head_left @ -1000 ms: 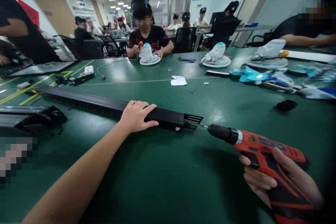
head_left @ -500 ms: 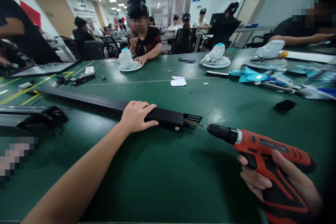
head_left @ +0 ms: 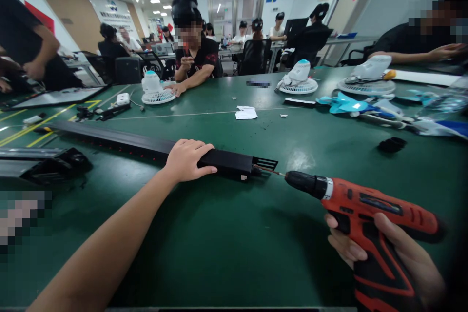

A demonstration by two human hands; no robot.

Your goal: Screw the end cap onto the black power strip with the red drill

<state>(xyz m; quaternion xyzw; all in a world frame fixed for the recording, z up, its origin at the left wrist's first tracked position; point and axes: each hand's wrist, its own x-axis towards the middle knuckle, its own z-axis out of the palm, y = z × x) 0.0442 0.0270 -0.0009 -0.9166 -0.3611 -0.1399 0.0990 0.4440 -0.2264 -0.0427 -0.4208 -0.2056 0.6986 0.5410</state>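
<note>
A long black bar (head_left: 229,162) with small red spots along its near side lies on the green table. My left hand (head_left: 186,158) grips it from above, fingers over the top and thumb along the near side. In my right hand (head_left: 397,248) is a red and black cordless drill (head_left: 376,200), its index finger at the trigger. The drill's long thin bit (head_left: 268,170) reaches to the right end of the bar, beside a slotted black plate (head_left: 266,163) that sticks out there. Whether the tip sits in a screw is hidden.
White paper (head_left: 246,113) lies beyond the bar, with white fans (head_left: 299,80) further back. Blue and white plastic parts (head_left: 347,103) and a black piece (head_left: 392,145) are at right. Another black housing (head_left: 44,163) is at left. A person (head_left: 195,58) sits opposite, one hand by a fan.
The person opposite has moved a fan to the left along the table. My view has shifted slightly; my left hand stays on the bar and the drill bit stays at its end.
</note>
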